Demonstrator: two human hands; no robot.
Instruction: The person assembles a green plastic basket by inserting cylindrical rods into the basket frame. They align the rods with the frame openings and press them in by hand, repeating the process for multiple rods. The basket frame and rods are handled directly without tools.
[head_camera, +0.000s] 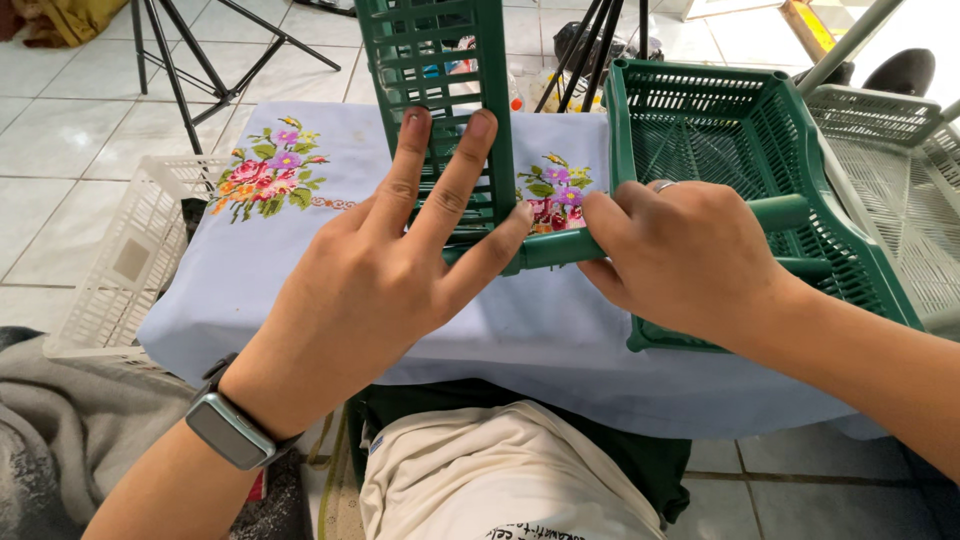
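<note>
Head view: both hands (380, 270) (670, 260) on green rack (440, 90).

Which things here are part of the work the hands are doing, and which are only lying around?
In the work:
- left hand, spread flat against the upright green panel
- right hand, gripping the green tube
- green basket, tipped on its side

Lying about:
- white crate on the floor
- white baskets at right
- tripod
- embroidered cloth, only the work surface
</note>
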